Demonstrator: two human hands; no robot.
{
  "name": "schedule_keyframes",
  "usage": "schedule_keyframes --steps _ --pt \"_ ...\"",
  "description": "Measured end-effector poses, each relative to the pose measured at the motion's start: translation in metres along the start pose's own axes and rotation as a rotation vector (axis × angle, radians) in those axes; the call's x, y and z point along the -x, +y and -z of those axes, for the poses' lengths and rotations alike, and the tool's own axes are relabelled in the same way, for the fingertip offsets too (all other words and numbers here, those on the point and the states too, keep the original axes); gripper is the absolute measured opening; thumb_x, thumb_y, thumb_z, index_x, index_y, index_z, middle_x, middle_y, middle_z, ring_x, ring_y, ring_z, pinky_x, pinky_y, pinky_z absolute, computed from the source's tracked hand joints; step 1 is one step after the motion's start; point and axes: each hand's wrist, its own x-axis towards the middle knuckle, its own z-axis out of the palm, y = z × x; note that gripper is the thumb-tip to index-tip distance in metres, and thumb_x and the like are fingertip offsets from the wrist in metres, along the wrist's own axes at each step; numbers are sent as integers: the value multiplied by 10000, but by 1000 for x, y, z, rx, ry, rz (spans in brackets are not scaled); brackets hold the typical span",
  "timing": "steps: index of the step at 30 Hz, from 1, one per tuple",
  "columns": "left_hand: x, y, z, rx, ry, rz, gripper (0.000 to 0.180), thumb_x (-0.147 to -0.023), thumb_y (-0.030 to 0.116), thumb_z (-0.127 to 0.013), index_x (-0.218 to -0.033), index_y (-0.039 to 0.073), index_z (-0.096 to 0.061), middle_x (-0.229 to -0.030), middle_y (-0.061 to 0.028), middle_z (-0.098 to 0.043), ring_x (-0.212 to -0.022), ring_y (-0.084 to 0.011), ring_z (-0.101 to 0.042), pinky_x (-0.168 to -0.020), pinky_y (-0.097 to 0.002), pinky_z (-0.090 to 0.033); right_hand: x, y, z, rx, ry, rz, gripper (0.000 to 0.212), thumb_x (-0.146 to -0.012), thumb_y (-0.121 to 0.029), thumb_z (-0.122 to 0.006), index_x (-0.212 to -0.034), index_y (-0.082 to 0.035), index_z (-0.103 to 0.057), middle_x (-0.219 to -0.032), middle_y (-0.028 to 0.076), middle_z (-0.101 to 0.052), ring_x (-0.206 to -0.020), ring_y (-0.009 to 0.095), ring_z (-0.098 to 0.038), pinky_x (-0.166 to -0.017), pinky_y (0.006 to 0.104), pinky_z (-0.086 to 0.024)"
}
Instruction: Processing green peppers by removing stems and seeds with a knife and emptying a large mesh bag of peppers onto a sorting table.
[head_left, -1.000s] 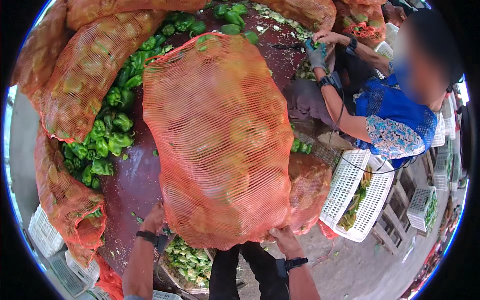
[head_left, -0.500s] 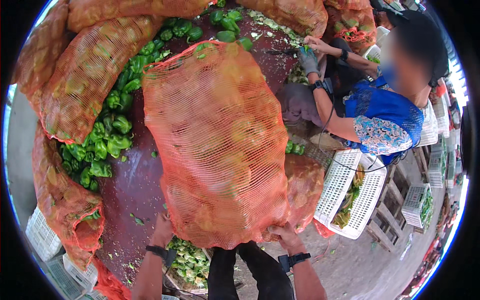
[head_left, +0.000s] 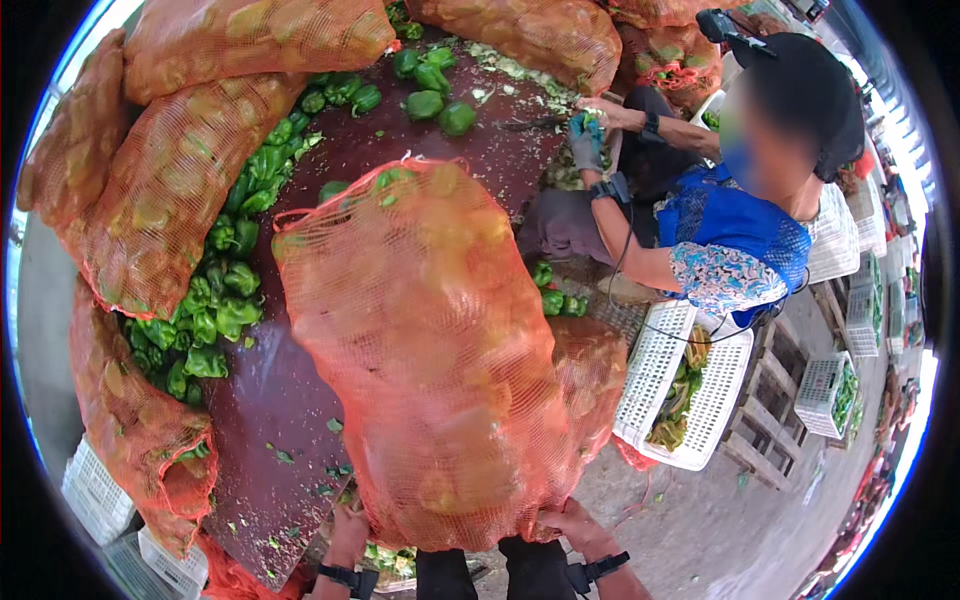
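A large orange-red mesh sack (head_left: 440,370), bulging with vegetables that blur behind the netting, lies over the right part of the dark red table and reaches down to my legs. Its lower left corner is in my left hand (head_left: 348,533), the fingers partly covered by the netting. At the lower right corner my right hand (head_left: 578,528) is closed on the gathered mesh. Loose green bell peppers (head_left: 235,280) form a curved row left of the sack, and a few more peppers (head_left: 457,119) lie beyond its far end.
Other filled mesh sacks (head_left: 180,190) line the table's (head_left: 275,400) left and far sides. At the right, a co-worker (head_left: 735,240) sits handling something small and green. White crates (head_left: 728,400), one holding leafy trimmings, and a wooden pallet (head_left: 765,430) stand on the floor. Another sack (head_left: 590,370) sits behind mine.
The held sack has come toward me, its far end now farther from the peppers at the table's far side. Both my hands have moved lower in view, still on its corners.
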Motion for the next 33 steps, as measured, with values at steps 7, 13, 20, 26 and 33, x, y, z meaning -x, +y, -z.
schedule_keyframes --steps 7,13,20,26,33 --pt "-10 -30 -14 260 -130 -21 153 -955 56 -712 -1079 -11 -771 -984 -8 -731 -825 -101 -636 -711 -306 -544 -39 47 -2 -68 211 94 457 -927 -111 -773 -1349 -13 -627 -1236 75 -730 -1113 206 -709 -972 371 -579" --pt "-12 -7 -29 383 -167 64 173 -927 49 -747 -1079 -31 -765 -967 -44 -740 -799 -128 -673 -698 -332 -573 -37 29 -9 -299 345 42 368 -929 -90 -719 -1278 -11 -637 -1058 107 -761 -880 253 -759 -805 401 -628" --pt "43 120 55 -17 -443 -402 260 -974 96 -687 -1210 -2 -733 -1070 -62 -767 -879 -169 -746 -730 -344 -614 129 -161 -97 -70 119 295 364 -967 -155 -660 -1295 2 -673 -1239 117 -737 -1104 230 -731 -950 391 -609" --pt "211 288 127 407 -436 -242 273 -998 98 -657 -1231 -39 -690 -1047 -93 -760 -857 -161 -745 -693 -274 -610 235 -359 -221 386 72 801 357 -982 -176 -660 -1294 -4 -659 -1140 39 -713 -994 156 -693 -864 332 -567" --pt "241 99 143 534 -207 -112 410 -978 126 -705 -1365 -2 -661 -1148 -91 -764 -771 -144 -733 -598 -264 -586 235 -228 -220 -69 -200 287 789 -856 -150 -724 -1557 16 -401 -1460 156 -591 -1362 263 -585 -1090 410 -505"
